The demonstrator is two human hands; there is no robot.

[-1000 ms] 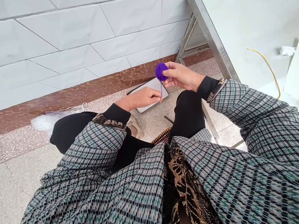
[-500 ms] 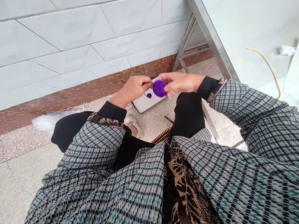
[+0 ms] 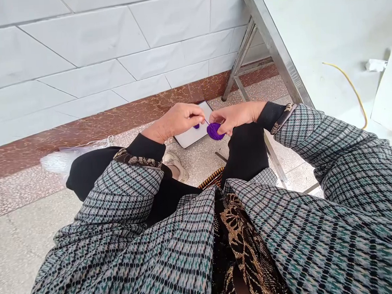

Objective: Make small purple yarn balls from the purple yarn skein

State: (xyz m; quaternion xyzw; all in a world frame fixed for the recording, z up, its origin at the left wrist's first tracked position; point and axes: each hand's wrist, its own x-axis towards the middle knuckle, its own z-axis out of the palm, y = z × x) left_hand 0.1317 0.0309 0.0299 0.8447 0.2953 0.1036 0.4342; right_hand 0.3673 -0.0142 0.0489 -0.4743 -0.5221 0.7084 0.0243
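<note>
Purple yarn wound into a ball (image 3: 215, 132) is in the grip of my right hand (image 3: 236, 115), the fingers closed over its top and right side. My left hand (image 3: 178, 119) pinches a strand of the purple yarn (image 3: 207, 122), which runs a short way across to the ball. Below the left fingertips shows a small purple piece (image 3: 197, 126), partly hidden by the hand; its kind I cannot make out. Beneath both hands lies a flat white board (image 3: 191, 137) with a dark edge, low down near the floor.
A metal-framed table (image 3: 277, 43) stands to the right, with a yellow cord (image 3: 352, 86) and a crumpled white scrap (image 3: 376, 65) on its top. A clear plastic bag (image 3: 58, 163) rests on the floor at left. The tiled wall (image 3: 90, 36) rises ahead.
My right hand has lowered slightly with the yarn ball and turned over it. My left hand has shifted down and right a little, and now covers part of the small purple piece.
</note>
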